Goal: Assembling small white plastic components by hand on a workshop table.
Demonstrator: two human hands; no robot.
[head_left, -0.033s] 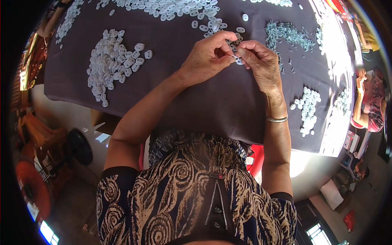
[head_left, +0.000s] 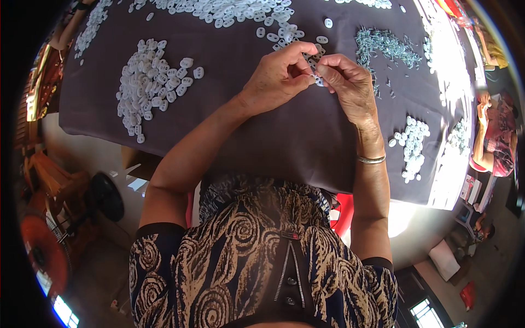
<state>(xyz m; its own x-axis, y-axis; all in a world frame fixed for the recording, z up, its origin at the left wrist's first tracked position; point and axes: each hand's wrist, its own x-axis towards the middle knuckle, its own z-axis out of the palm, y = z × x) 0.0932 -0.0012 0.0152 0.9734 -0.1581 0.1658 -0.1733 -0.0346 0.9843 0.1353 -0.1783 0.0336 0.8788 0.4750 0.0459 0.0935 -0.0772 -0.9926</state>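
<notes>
"From the head view, taking the hands as the clock's centre: what are the fingers doing?"

"The left hand (head_left: 273, 78) has its thumb and a bent finger pinched at the edge of a small white piece (head_left: 320, 81), its index finger arching above. The right hand (head_left: 352, 87) meets it there, thumb drawn against the fingers; whether it grips anything, I cannot tell."

"So where is the piece exactly?"

"Between both sets of fingertips, over the dark cloth (head_left: 262, 145), partly hidden."

"And around them?"

"A pile of white two-holed pieces (head_left: 145, 82) at nine o'clock, a bigger heap (head_left: 229, 8) towards ten to eleven. Small metal parts (head_left: 387, 46) lie at two, and a smaller white pile (head_left: 413, 143) at four. More pieces (head_left: 287, 34) sit just beyond the left fingers, around eleven."

"Anything worn?"

"A bangle (head_left: 371, 160) on the right forearm, at five."
</notes>
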